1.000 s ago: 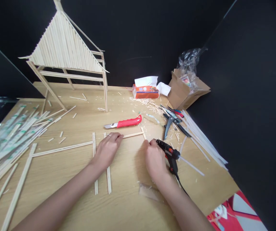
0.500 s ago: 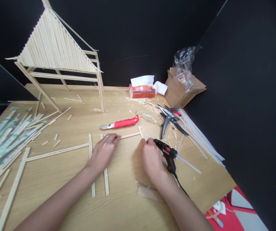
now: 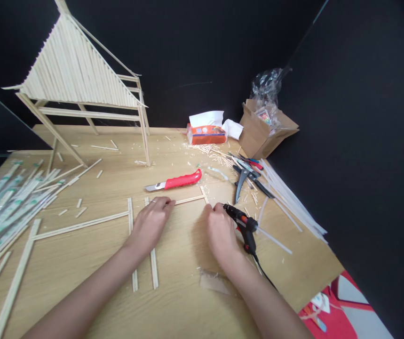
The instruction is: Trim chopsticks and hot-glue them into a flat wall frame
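Note:
My left hand (image 3: 153, 221) is closed on the left end of a short wooden crosspiece (image 3: 189, 200), above two upright strips. At the crosspiece's right end, a wooden strip (image 3: 204, 194) runs down under my right hand (image 3: 220, 228), whose fingers are closed on it. A black glue gun (image 3: 244, 226) lies just right of my right hand, with a clear glue stick in its back. The red utility knife (image 3: 182, 181) lies beyond my hands, blade pointing left. Left of my left hand, another joined wooden frame (image 3: 82, 226) rests on the table.
A stick-built roofed model (image 3: 78, 70) stands at the back left. Wrapped sticks (image 3: 4, 207) lie at the left. Further back are a tissue pack (image 3: 207, 134) and a cardboard box (image 3: 267, 134). Pliers (image 3: 242, 181) and long glue sticks (image 3: 289, 202) lie at the right.
The whole view has shifted slightly, so things on the table appear a little further left. Both hands keep the same hold on the wooden strips.

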Motion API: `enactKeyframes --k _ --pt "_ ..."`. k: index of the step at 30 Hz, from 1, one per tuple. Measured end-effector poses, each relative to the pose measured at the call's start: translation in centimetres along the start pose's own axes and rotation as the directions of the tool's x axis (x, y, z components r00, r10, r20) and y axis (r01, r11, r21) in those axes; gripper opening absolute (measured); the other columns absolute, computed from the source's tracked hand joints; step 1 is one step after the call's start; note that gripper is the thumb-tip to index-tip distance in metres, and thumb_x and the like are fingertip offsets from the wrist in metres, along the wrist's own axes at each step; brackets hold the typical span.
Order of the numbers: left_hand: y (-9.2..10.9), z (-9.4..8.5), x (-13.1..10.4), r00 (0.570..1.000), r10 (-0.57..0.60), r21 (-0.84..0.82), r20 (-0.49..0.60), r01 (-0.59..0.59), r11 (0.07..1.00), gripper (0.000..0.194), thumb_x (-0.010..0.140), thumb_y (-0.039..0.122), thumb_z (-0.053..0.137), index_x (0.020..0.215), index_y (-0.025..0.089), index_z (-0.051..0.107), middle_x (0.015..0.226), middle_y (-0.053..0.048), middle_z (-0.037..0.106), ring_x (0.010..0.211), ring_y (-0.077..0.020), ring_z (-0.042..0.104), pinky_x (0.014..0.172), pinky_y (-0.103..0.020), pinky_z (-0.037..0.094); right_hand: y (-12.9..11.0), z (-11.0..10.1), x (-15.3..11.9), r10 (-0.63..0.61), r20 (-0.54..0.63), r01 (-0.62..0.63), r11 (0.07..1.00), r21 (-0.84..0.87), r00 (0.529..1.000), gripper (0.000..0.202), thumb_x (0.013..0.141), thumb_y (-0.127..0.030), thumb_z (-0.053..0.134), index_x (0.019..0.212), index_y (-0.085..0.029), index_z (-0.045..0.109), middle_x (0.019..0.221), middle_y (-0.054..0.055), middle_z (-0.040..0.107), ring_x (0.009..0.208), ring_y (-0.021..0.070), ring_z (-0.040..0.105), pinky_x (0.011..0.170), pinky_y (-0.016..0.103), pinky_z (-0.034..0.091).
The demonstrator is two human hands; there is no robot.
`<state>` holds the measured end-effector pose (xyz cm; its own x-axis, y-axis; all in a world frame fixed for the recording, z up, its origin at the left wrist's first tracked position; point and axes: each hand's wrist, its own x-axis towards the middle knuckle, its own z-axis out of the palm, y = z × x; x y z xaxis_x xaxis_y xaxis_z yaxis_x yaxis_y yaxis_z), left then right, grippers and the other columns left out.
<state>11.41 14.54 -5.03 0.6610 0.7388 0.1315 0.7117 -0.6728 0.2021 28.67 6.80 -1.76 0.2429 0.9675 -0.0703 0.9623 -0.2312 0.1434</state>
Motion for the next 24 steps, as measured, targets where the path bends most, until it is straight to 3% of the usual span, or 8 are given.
enactKeyframes --k 24 --pt "-0.57 0.60 0.01 0.999 0.037 0.030 0.022 -0.038 0.999 0.040 0.089 0.011 0.030 0.117 0.014 0.058 0.112 -0.011 0.058 0.103 -0.0241 0.055 0.082 -0.033 0.045 0.12 -0.11 0.12 -0.012 0.015 0.012 1.000 0.010 1.000 0.031 0.086 0.005 0.036 0.102 -0.008 0.059 0.092 0.015 0.060 0.081 0.0188 0.063 0.065 0.024 0.049"
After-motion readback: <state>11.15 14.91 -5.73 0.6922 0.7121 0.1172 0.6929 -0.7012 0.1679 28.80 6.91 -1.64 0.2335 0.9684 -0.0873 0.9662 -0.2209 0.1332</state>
